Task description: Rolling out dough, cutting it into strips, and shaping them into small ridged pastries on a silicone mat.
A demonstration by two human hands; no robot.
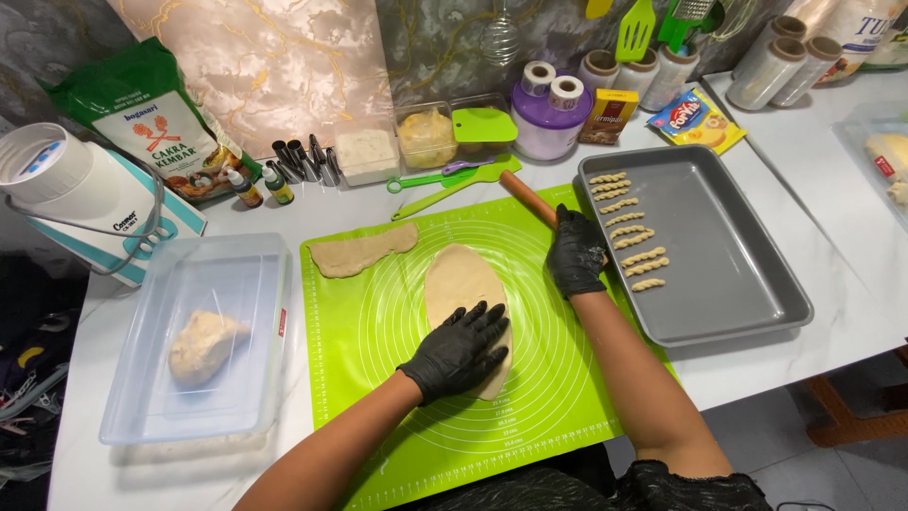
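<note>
- The person stands over a green silicone mat (397,416) in the middle of the white counter, both hands in black gloves.
- The left hand (458,350) lies flat, fingers spread wide, pressing on the near end of an oval sheet of dough (459,284) that sits on the mat's centre rings.
- The right hand (577,254) is curled around a wooden rolling pin (526,197) at the mat's far right edge, just beside the grey baking tray (728,265).
- It looks to me like the flattening stage: dough held in place, pin gripped but off the dough.
- A next stroke would call for bringing the pin across onto the sheet and clearing the spread hand out of its path.
- The dough is pale beige, smooth, rolled thin, longer than wide.
- A second, narrower dough strip (364,251) lies at the mat's far left.
- Small twisted dough pieces (629,232) line the tray's left side.
- A clear plastic tub (189,416) on the left holds a dough lump (205,345).
</note>
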